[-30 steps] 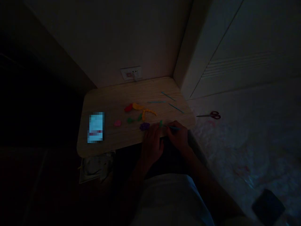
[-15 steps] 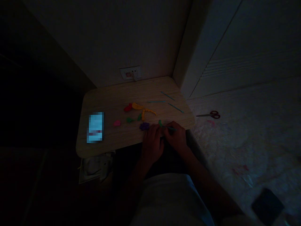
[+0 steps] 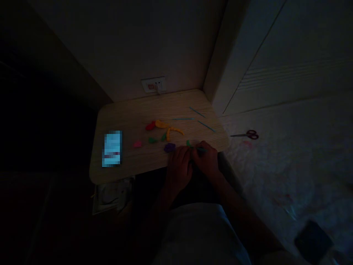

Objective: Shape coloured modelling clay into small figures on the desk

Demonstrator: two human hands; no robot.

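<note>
Head view, left end first: what lies on the wooden table [image 3: 125,110]?
— Bright, pixelated screen [image 3: 112,148]; then pink lump [image 3: 137,144], red piece [image 3: 150,126] touching a yellow-orange piece [image 3: 160,124], green lump [image 3: 152,140] nearer the person, purple cluster [image 3: 169,147], segmented orange strand [image 3: 175,130].
And the left hand [image 3: 180,162]?
— At the near edge, fingers together, just beside the purple cluster. Too dark to tell whether it grips anything.
Next?
— Green curved piece [image 3: 188,143], on the table just ahead of and between both hands. Three thin sticks [image 3: 183,119] lie beyond it.
Right hand [image 3: 206,158]?
— Fingers closed around a slim blue-green tool [image 3: 202,149], its tip near the green curved piece. Farther right, off the table: scissors [image 3: 245,135].
</note>
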